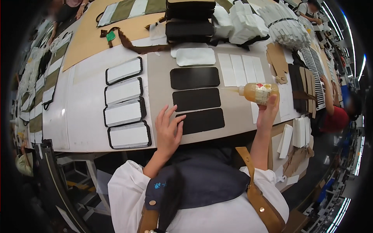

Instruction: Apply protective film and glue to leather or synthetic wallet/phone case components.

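Note:
My right hand [267, 113] grips an amber squeeze bottle [254, 93], held sideways with its nozzle pointing left. My left hand [169, 130] has its fingers apart and empty, at the left edge of the lower black rectangular panels; whether the fingertips touch them is unclear. Three black panels lie in a column: top [194, 77], middle [196, 99], bottom [202, 121]. A white pad [196, 57] lies behind them. To the left, several white panels with black borders [128, 136] form another column. Flat white strips [227, 69] lie behind the bottle.
Black stacks [189, 31], white bundles [283, 27], a brown strap [132, 46] and cardboard pieces [278, 64] line the table [58, 132]. White pieces [299, 132] sit at the right front. Other people work at far left [64, 9], far right [336, 116] and back right [309, 11].

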Demonstrator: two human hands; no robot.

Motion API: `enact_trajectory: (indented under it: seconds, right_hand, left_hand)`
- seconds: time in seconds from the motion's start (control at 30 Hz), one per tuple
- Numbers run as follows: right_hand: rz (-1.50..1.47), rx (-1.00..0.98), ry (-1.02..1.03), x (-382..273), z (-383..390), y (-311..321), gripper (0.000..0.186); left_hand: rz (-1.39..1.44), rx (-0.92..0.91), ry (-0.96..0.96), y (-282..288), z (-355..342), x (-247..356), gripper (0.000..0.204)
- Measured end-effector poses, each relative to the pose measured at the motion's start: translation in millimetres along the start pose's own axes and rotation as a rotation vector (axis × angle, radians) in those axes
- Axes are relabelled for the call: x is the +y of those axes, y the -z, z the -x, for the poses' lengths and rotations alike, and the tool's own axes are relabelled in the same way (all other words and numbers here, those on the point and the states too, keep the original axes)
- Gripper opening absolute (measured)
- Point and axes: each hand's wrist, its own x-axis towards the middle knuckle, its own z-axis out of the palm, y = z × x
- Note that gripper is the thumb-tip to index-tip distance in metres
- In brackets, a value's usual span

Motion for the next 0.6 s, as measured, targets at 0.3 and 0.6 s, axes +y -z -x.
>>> enact_trajectory:
  seconds: [0.3,0.6]
  right_hand:
    - [0.274,-0.041,0.054,25.3,23.0,6.6,0.067]
    - [0.434,0.034,0.236,36.3,46.4,-13.3,0.063]
  left_hand:
    - [-0.006,0.000,0.001,-0.3,0.7,-1.8,0.023]
    - [0.009,0.007,0.017,1.5,-0.3,0.2,0.021]
